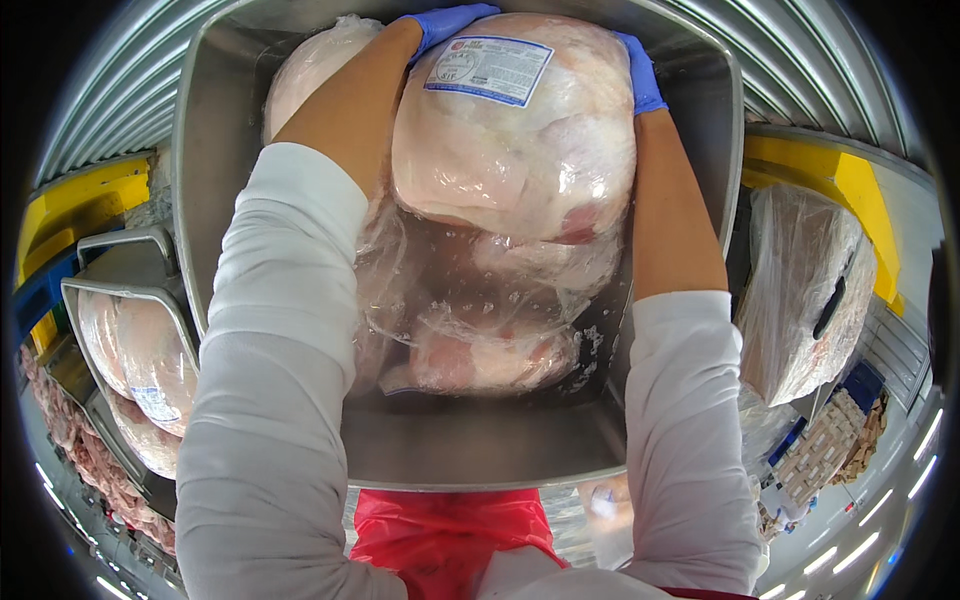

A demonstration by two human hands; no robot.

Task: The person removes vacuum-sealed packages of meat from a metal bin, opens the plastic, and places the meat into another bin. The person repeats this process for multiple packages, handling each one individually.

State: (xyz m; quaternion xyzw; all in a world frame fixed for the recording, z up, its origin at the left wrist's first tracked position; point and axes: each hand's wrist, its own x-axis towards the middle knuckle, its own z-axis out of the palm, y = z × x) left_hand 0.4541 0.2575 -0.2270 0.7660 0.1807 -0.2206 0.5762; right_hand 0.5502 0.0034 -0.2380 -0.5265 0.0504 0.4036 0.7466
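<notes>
Far left: a smaller steel tub (120,290) with a bail handle, holding plastic-wrapped poultry pieces (140,360). Centre: a large stainless steel bin (470,450); wrapped meat packages (480,340) lie heaped on its floor, another against its far left corner. Left hand (445,25), blue-gloved, forearm extended from a white sleeve, fingers curled over the top left edge of a large bag of raw poultry (515,150) with a white label. The bag is held above the bin's middle, over the heap. Right hand (640,70), also blue-gloved, is pressed flat against the bag's upper right side; fingertips hidden behind it. Far right: a wrapped bulk meat bundle (805,295) beside the bin's right wall, by a yellow rail (850,190).
</notes>
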